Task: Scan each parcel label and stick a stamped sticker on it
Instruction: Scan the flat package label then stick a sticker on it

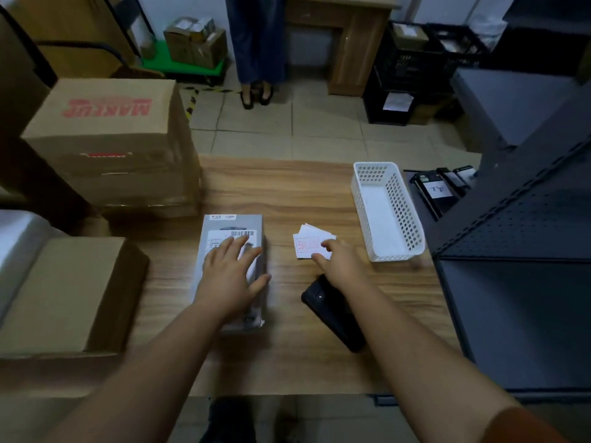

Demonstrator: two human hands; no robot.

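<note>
A grey parcel with a white barcode label lies on the wooden table. My left hand rests flat on the parcel with its fingers spread, partly covering the label. To the right lies a small stack of white stickers, the top one stamped in red. My right hand touches the stack's near right corner with its fingertips. A black handheld scanner lies on the table under my right wrist, partly hidden by the arm.
A white perforated basket stands right of the stickers. Large cardboard boxes sit at the left, with another box at the near left. A dark metal shelf borders the right. A person stands beyond the table.
</note>
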